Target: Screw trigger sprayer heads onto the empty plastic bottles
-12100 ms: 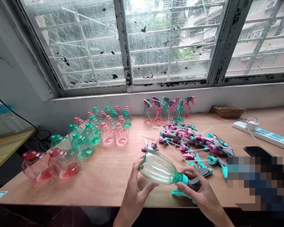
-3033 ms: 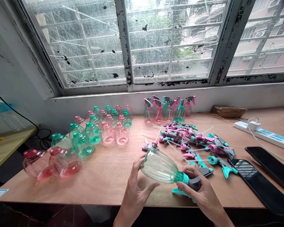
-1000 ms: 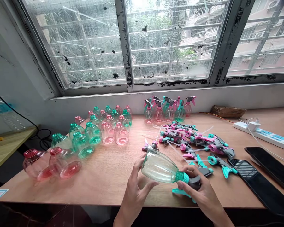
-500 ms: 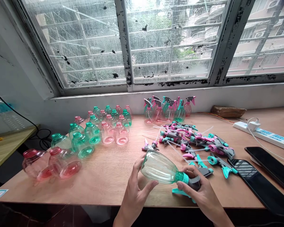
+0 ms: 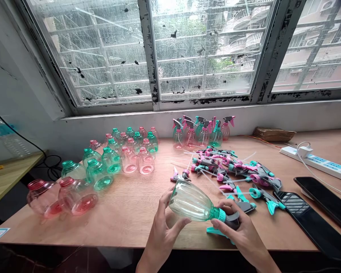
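Note:
A clear green spray bottle lies tilted on its side between my hands, above the table's front part. My left hand cups its base end, thumb below and fingers behind. At the neck, my right hand grips the turquoise collar of the grey and turquoise spray head, whose turquoise trigger points down. The collar sits on the bottle's neck; how tightly, I cannot tell. Just beyond my right hand is a pile of loose pink, grey and turquoise spray heads.
Open pink and green bottles stand in rows on the left. Several bottles with spray heads stand by the wall. On the right are a power strip, a dark phone, a black tablet-like slab and a brown packet.
Almost nothing differs. The spray head and collar have shifted very slightly left, with both hands keeping their hold on the bottle.

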`<state>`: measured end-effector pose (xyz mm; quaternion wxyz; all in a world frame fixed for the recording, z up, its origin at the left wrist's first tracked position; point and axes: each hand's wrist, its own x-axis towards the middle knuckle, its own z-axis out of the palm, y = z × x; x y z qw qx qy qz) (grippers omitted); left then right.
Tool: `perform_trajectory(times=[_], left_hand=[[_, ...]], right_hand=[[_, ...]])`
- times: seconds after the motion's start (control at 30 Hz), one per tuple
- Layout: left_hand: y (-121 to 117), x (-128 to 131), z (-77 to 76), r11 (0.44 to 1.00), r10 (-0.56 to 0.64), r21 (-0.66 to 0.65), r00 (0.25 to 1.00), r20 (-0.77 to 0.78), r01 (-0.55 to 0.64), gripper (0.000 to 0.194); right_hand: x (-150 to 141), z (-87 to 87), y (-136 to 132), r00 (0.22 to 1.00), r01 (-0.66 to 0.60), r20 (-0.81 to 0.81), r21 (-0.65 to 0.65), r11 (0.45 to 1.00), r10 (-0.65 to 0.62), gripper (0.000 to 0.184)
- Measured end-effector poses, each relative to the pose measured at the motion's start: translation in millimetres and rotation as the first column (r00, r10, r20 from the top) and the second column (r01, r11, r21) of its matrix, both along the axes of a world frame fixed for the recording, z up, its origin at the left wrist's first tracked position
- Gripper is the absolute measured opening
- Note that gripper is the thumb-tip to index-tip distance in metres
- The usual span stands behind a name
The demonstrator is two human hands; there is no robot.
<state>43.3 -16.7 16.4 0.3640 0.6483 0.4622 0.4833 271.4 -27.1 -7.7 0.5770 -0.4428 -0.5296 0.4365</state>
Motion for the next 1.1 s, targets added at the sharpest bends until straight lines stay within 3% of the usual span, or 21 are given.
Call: perform_trajectory(times=[0.23,0.4,0.57,0.87,1.1], left_hand=[[5.0,-1.4,-7.4,0.996,-0.002,0.084,1.000,-0.006,0.003,0.054],[1.0,-0.7,-1.9,0.999,-0.007,0.035,1.000,-0.026,0.008,0.064],[1.3,-1.2,-1.6,0.999,-0.035,-0.009,0.999,0.024,0.035,0.060],[3.7,-1.3,-3.6,0.995,-0.008,0.097,1.000,0.006,0.008,0.055],[0.3,-0.4,-0.8,0.999,-0.003,0.039,1.000,-0.007,0.003,0.063]], right_hand=[[2.0,0.2,-1.1,1.000,-0.009,-0.024,-0.049,0.999,0.008,0.030],[1.4,-1.4,0.2,1.000,0.009,-0.008,-0.023,1.000,-0.009,0.030],[0.3,0.5,-0.1,1.000,-0.016,-0.021,-0.031,0.999,0.015,0.029],[2.0,0.8,-0.5,1.000,-0.011,-0.011,-0.042,0.999,0.011,0.031],[-0.4,2.0,-0.5,1.000,0.002,-0.006,-0.022,1.000,-0.002,0.030]])
